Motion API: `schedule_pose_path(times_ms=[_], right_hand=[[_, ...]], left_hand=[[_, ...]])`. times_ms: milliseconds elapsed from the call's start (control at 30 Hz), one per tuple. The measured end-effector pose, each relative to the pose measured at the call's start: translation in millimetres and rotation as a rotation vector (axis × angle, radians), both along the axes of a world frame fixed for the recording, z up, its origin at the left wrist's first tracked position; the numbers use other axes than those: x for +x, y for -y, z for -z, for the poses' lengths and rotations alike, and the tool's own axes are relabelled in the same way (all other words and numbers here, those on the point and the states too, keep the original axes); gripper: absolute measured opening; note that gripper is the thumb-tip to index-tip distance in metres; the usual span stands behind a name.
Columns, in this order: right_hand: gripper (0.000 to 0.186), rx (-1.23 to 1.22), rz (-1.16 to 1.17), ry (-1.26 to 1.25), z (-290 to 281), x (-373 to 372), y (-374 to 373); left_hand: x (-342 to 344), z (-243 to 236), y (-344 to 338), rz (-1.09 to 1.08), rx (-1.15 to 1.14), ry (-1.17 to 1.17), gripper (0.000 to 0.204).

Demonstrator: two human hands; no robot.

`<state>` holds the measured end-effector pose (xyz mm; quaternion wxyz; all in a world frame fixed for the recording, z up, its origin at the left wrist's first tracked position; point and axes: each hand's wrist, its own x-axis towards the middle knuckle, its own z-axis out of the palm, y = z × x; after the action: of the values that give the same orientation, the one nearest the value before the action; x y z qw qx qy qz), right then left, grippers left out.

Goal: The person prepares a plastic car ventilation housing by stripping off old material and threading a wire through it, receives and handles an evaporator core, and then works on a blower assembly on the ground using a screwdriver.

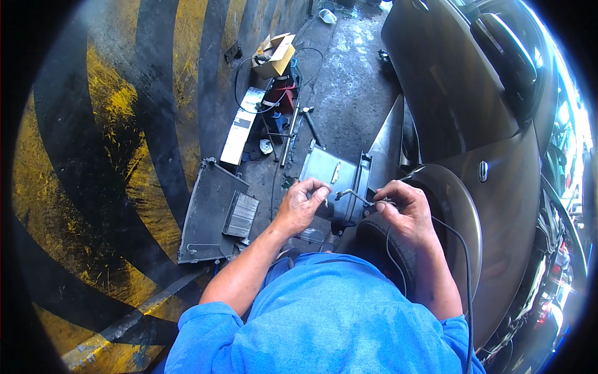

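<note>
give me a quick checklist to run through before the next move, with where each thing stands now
1. Right hand grips the thin bent piece: ok, pinched between its fingers.
2. Left hand holds something identifiable: cannot tell, what shows at its pinched fingers is too small.
3. Hands apart from each other: ok, a gap shows between them.
4. Dark cable clear of the right sleeve: not ok, it crosses it in this view.
5. Grey panel steady: cannot tell, its underside is hidden.

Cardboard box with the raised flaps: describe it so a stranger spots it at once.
Start from the black-and-yellow stripes on the picture's left side. Just right of them, farther up than the left hand, lies a long white box. Near its top end sits the cardboard box, squatter and tan, set apart from that white neighbour by its raised flaps.
</note>
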<state>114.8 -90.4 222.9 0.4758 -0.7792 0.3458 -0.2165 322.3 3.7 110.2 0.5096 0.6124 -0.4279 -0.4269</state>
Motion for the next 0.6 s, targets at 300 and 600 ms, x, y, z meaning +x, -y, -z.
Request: schedule_pose_path(times_ms=[300, 600], right_hand=[[0.012, 0.06, 0.067, -0.01, -2.1, -3.8, -1.5], [0.014, 0.114, 0.065, -0.023, 12.7, -13.7, -1.6]], left_hand=[[-11.2, 5.1, -1.5, -0.149, -0.188, 0.014, 0.051], [3.3, -7.9, -9.8, 0.146, 0.024, 0.054, 0.052]])
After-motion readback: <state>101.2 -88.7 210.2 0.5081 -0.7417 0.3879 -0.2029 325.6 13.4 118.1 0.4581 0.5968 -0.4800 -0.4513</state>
